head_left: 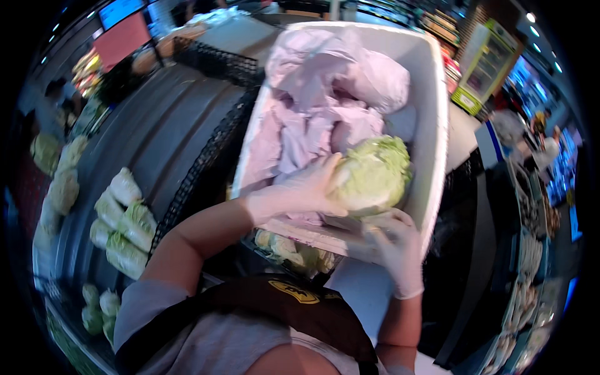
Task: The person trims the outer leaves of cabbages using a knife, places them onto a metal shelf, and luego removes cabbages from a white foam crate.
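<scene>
A pale green napa cabbage [373, 177] is held at the near right part of a white foam box [427, 125]. My left hand [306, 190], in a thin whitish glove, grips the cabbage from its left side, thumb and fingers against the leaves. My right hand [398, 245], gloved too, has its fingers bent together at the cabbage's near, lower end. Its fingertips touch there, and exactly what they pinch is partly hidden. Crumpled pinkish-lilac wrapping paper [340, 75] fills much of the box behind and left of the cabbage, in rounded bundles.
Left of the box stands a dark ribbed display shelf [181, 112] edged with black mesh [212, 147]. Several napa cabbages [128, 228] lie on it. More leafy vegetables [294, 250] sit under the box's near edge. A produce rack [528, 262] and a glass-door fridge [484, 69] stand right.
</scene>
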`<action>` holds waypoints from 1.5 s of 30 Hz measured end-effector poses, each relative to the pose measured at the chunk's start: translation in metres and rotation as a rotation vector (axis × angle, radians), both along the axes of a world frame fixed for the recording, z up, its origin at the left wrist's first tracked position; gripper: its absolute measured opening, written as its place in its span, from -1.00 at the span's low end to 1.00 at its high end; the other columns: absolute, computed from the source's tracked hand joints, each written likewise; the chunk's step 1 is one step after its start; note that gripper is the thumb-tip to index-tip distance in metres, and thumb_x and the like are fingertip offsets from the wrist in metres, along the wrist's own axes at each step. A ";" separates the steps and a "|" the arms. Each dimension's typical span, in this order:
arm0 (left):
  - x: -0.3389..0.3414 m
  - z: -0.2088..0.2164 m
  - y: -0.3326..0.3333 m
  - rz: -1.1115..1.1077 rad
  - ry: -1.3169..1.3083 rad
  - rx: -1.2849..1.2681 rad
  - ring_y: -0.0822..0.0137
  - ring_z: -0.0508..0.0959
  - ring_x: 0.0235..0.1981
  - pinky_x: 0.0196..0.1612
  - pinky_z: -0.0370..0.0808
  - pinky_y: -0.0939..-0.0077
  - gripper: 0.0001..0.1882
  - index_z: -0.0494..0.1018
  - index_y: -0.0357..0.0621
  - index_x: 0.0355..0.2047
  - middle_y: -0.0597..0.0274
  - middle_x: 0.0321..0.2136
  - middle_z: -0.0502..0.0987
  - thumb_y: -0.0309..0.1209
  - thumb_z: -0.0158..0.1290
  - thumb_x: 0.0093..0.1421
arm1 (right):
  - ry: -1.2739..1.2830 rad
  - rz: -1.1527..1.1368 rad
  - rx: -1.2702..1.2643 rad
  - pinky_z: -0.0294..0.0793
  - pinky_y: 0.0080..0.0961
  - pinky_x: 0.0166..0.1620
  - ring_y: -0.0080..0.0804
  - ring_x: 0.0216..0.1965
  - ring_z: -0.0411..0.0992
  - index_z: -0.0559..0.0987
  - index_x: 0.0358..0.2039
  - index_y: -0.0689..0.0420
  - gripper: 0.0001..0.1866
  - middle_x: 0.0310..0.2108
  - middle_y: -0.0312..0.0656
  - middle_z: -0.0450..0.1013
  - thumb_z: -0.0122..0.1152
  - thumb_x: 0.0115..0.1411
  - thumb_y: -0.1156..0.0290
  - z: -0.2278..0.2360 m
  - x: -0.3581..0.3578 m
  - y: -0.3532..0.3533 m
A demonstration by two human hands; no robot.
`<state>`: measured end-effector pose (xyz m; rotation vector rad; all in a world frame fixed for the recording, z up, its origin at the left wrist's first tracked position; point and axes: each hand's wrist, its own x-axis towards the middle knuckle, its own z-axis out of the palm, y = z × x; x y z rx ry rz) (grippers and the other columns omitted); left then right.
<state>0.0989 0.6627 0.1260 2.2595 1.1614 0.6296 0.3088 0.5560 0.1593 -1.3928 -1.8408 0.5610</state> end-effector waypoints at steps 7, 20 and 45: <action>0.004 -0.008 0.006 0.017 0.140 -0.181 -0.11 0.44 -0.07 -0.02 0.37 0.29 0.24 -0.03 -0.42 0.19 -0.33 -0.09 0.38 0.02 0.36 -0.37 | 0.528 -0.023 -0.654 0.43 -0.63 -0.16 -0.52 -0.24 0.43 0.44 -0.05 0.35 -0.70 -0.25 -0.17 0.46 -0.05 0.26 0.45 -0.011 0.028 0.020; 0.031 0.030 -0.013 0.086 -0.040 0.114 -0.14 0.36 0.00 0.00 0.35 0.18 0.14 0.06 -0.33 0.16 -0.32 -0.04 0.29 -0.01 0.35 -0.37 | 0.903 0.049 -0.843 0.50 -0.33 -0.06 -0.18 -0.11 0.45 0.33 0.02 0.37 -0.63 -0.08 0.06 0.38 -0.09 0.27 0.40 -0.016 0.041 0.047; -0.198 0.058 -0.277 0.512 0.197 0.881 -0.22 0.12 0.22 0.20 0.16 0.03 -0.39 0.40 0.21 0.04 -0.03 0.17 0.17 -0.50 0.21 -0.08 | 1.128 0.771 -0.782 0.29 -0.36 0.09 -0.32 0.01 0.33 0.33 0.05 0.29 -0.60 0.00 -0.08 0.34 0.06 0.19 0.53 -0.060 -0.255 -0.029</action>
